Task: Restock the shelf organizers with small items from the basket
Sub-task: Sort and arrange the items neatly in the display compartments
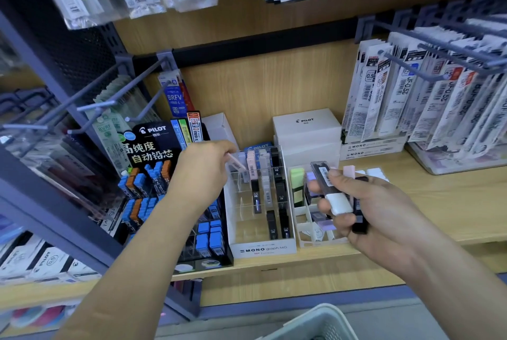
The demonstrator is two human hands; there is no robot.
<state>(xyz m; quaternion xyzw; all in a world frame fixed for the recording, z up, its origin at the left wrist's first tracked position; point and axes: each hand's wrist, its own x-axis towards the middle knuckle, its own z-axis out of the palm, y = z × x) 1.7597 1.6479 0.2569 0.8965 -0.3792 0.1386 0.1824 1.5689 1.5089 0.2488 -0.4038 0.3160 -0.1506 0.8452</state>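
Head: left hand [201,172] pinches case [237,163] at organizer [263,250] edge; right hand [378,208] grips bundle [325,176].

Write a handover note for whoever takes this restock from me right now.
Left hand: pinches a pale pink case over the back-left slots of the MONO organizer.
Right hand: grips a bunch of cases, a dark case with a white cap on top.
Done: the organizer's middle and right columns hold some cases.
Left: seat the pink case, then feed in the bunch; left and front slots look empty.
Basket: at the bottom edge, contents not visible.
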